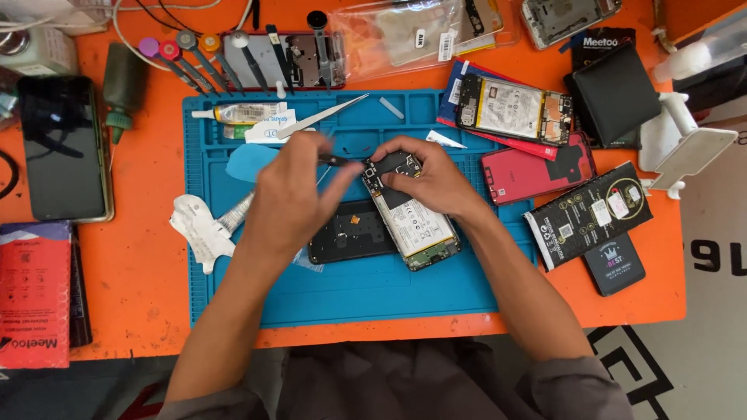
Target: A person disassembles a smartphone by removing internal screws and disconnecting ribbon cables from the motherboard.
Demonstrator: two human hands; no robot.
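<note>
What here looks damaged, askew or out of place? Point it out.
The opened phone under the right hand lies backless, its battery and boards exposed, tilted across a dark phone part. A crumpled white tissue straddles the left edge of the blue mat. Nothing looks spilled.

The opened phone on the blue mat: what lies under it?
Under the opened phone lies a black back cover, itself on the blue mat. The right hand covers the phone's top end, so what lies beneath there cannot be seen.
</note>
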